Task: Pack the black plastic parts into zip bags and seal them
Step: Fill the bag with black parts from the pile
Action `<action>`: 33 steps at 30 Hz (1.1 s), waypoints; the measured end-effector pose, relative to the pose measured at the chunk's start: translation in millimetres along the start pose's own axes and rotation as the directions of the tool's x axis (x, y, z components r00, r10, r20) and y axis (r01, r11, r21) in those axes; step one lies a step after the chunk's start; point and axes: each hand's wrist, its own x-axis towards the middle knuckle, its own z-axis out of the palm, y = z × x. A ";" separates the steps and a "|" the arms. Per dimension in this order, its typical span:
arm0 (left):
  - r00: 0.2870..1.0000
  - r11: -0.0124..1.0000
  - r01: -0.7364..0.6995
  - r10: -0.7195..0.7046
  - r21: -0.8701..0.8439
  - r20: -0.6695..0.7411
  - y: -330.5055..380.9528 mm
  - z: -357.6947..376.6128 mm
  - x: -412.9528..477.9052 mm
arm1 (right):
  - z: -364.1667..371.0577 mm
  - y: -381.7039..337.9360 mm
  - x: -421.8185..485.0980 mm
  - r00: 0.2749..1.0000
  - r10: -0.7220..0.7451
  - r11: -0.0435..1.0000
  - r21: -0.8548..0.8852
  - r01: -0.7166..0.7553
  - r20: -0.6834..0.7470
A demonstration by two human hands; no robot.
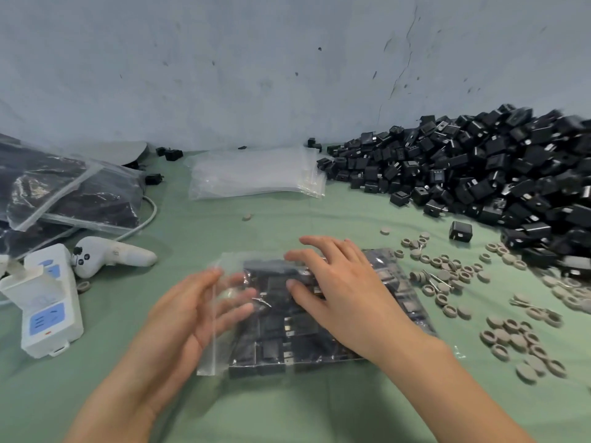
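A clear zip bag (278, 343) full of black plastic parts lies flat on the green cloth in front of me, its zip mouth pointing left. My left hand (192, 314) is at the bag's mouth, fingers spread, with the fingertips under the clear flap. My right hand (339, 289) lies flat on top of the filled bag, fingers apart, pressing on the parts. A big heap of loose black plastic parts (486, 174) fills the far right. A stack of empty zip bags (256, 174) lies at the back centre.
Filled bags (70, 193) are piled at the far left. A white power strip (48, 302) and a white controller (108, 254) with a cable lie at the left. Several grey rubber rings (511, 337) are scattered at the right. A grey wall stands behind.
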 end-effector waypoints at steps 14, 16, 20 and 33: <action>0.719 0.218 -0.695 0.197 0.685 0.666 -49.7 210.2 40.8 | -54.8 176.3 -26.2 0.645 0.737 0.675 0.270 -0.687 -0.203; 0.714 0.084 -0.699 0.023 0.710 0.700 -74.2 253.3 68.6 | -47.4 191.1 -25.8 0.618 0.777 0.624 0.287 -0.727 -0.121; 0.721 -0.045 -0.689 -0.142 0.723 0.678 -109.5 312.9 122.5 | -50.5 221.3 -20.0 0.502 0.859 0.476 0.514 -0.714 -0.099; 0.813 -0.229 -0.529 0.141 0.817 0.566 -160.0 361.4 207.7 | -28.5 232.8 -13.9 0.514 0.825 0.540 0.593 -0.597 -0.234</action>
